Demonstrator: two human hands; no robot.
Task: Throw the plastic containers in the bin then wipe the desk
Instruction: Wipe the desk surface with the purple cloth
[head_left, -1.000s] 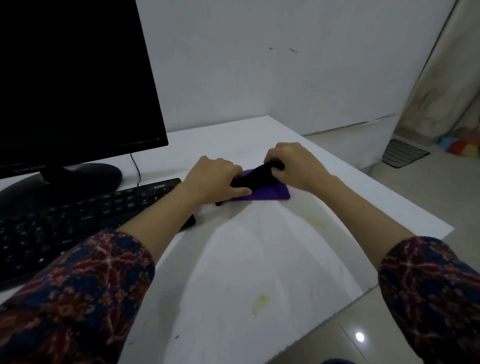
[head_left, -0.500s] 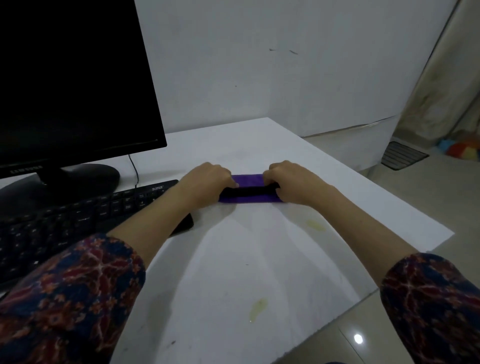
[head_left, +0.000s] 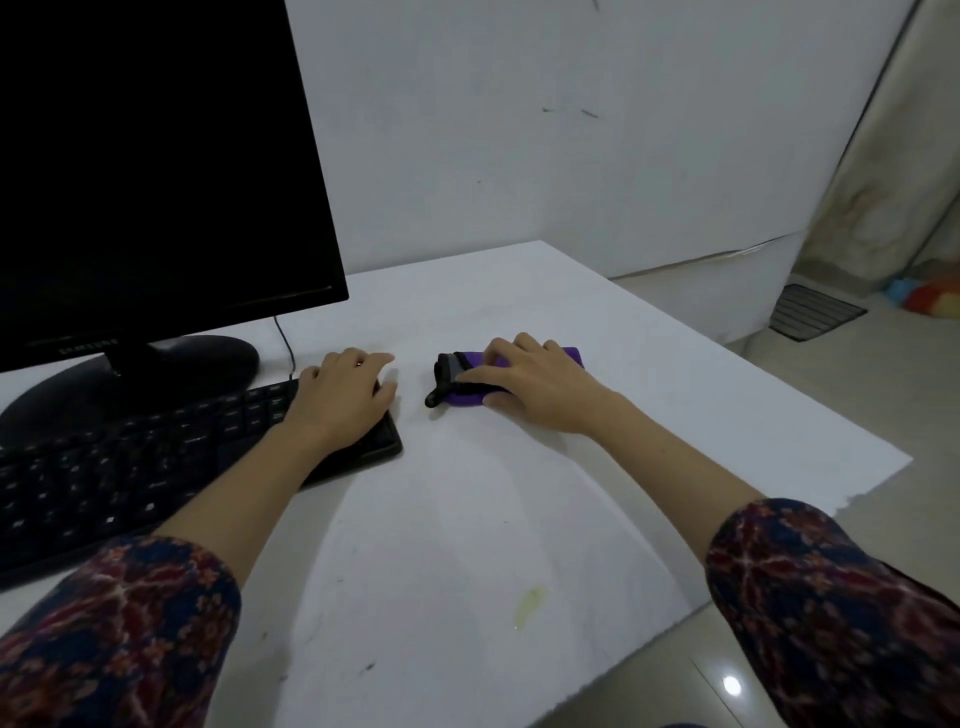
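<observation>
A folded purple cloth (head_left: 462, 397) with a black and grey edge lies on the white desk (head_left: 467, 519). My right hand (head_left: 530, 382) lies flat on top of it, fingers spread, pressing it to the desk. My left hand (head_left: 345, 395) rests apart from the cloth, on the right end of the black keyboard (head_left: 156, 457), fingers loosely curled and holding nothing. A yellowish stain (head_left: 527, 605) marks the desk near the front edge. No plastic containers or bin are in view.
A black monitor (head_left: 156, 171) on its stand (head_left: 124, 379) fills the left, with a cable (head_left: 283, 340) behind the keyboard. The desk ends at the right edge (head_left: 779, 395) over a tiled floor. A dark mat (head_left: 815, 312) and colourful item (head_left: 930, 296) lie on the floor.
Both hands were folding the cloth together. Now my left hand has let go and moved left onto the keyboard, while my right hand stays on the folded cloth.
</observation>
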